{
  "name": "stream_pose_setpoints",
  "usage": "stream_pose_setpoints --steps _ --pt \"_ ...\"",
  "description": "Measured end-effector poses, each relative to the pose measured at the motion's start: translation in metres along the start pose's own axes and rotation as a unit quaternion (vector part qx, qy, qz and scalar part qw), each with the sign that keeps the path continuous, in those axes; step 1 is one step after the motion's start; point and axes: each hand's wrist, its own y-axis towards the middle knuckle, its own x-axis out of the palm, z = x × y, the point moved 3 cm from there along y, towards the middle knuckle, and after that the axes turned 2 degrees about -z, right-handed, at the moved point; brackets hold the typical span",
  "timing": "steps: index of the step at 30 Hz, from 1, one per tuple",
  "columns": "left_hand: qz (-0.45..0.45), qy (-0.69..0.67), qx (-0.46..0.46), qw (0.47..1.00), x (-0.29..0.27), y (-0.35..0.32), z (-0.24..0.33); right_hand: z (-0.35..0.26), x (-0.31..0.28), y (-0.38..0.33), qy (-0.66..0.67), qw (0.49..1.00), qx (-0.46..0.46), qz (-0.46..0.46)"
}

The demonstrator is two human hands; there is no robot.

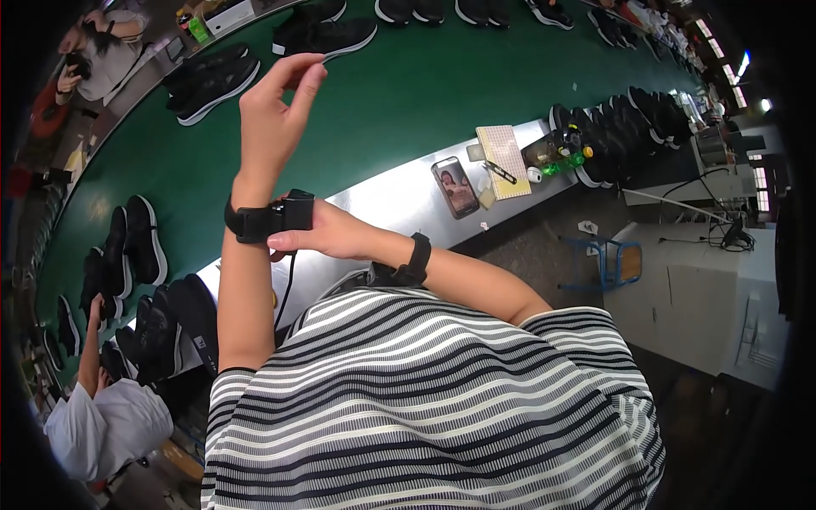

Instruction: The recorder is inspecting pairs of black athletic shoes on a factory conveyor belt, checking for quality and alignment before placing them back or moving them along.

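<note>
My left hand [276, 106] is raised over the green conveyor belt [382, 110], its fingers loosely bent and nothing in them. Around my left wrist runs a black strap [249, 225] carrying a small black box-shaped device [297, 211]. My right hand [336, 231] reaches across my body and grips this device, its thumb on the underside; the other fingers are mostly hidden behind it. A thin black cable [287, 285] hangs from the device. Another black strap [416, 259] circles my right wrist. Black shoes with white soles [323, 38] lie on the belt beyond my left hand.
On the metal ledge [382, 191] lie a phone [456, 187], a notepad [503, 161] with a pen [500, 172], and a green bottle [561, 165]. More black shoes [146, 240] stand at left. Co-workers [106, 425] are at left; a blue stool [605, 262] is at right.
</note>
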Motion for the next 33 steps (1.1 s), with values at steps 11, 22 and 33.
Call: stream_pose_setpoints --steps 11,22,33 --pt "0.136 -0.065 -0.084 0.985 -0.037 -0.068 -0.018 -0.028 -0.061 0.005 -0.145 0.985 -0.04 0.08" --pt "-0.163 -0.287 -0.277 0.902 0.043 -0.148 -0.028 -0.064 -0.062 0.064 0.025 0.977 -0.178 0.112" --pt "-0.107 -0.371 -0.356 0.851 0.03 -0.161 -0.056 -0.014 -0.047 0.075 -0.543 0.822 -0.14 0.093"
